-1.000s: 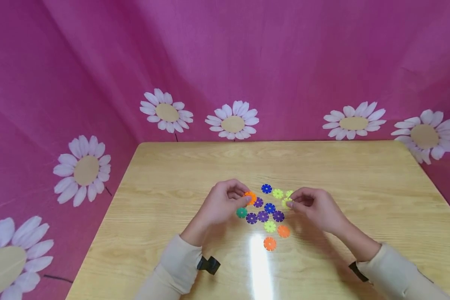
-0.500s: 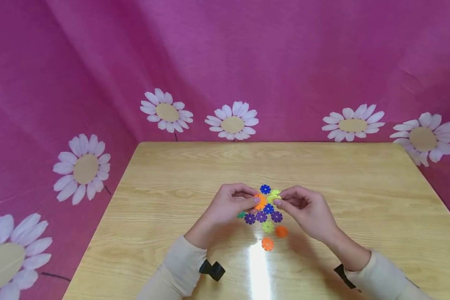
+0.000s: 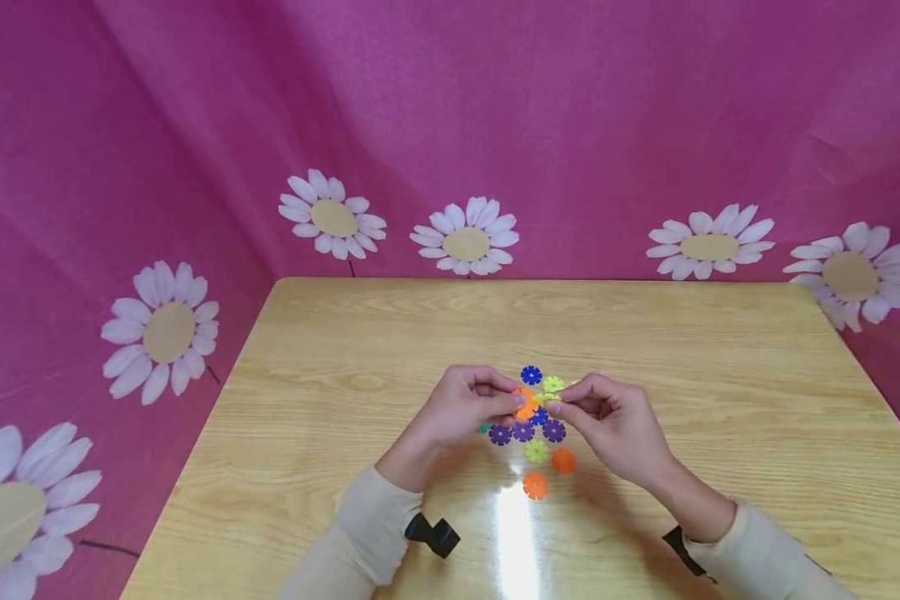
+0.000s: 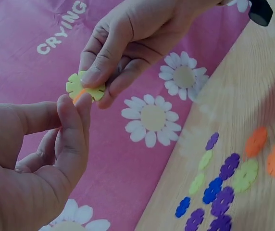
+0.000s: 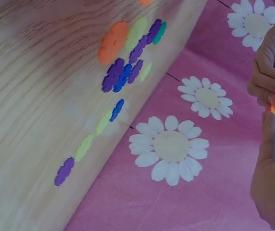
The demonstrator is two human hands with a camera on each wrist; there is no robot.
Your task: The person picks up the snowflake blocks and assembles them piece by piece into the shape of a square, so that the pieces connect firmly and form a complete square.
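Note:
Between thumb and fingers my left hand (image 3: 461,412) pinches an orange notched building disc (image 3: 526,406). My right hand (image 3: 621,429) pinches a yellow-green notched disc (image 3: 546,399), tilted nearly edge-on in the head view. Both are held up over the table, and their rims meet with the orange disc crossing the yellow-green one (image 4: 73,86) in the left wrist view. Fingertips hide most of the orange disc there. Below the hands lie loose discs, among them a dark blue one (image 3: 532,375), a purple one (image 3: 553,430) and a yellow-green one (image 3: 536,451).
Two orange discs, one nearer (image 3: 536,486) and one farther (image 3: 564,461), lie toward the person's side. The green disc (image 3: 483,428) is partly hidden by the left hand. A pink curtain (image 3: 570,125) with printed daisies hangs behind the wooden table (image 3: 330,350).
A second ago the hands were apart, each with a disc. They have come together over the pile, and the orange and yellow-green discs now meet at their edges.

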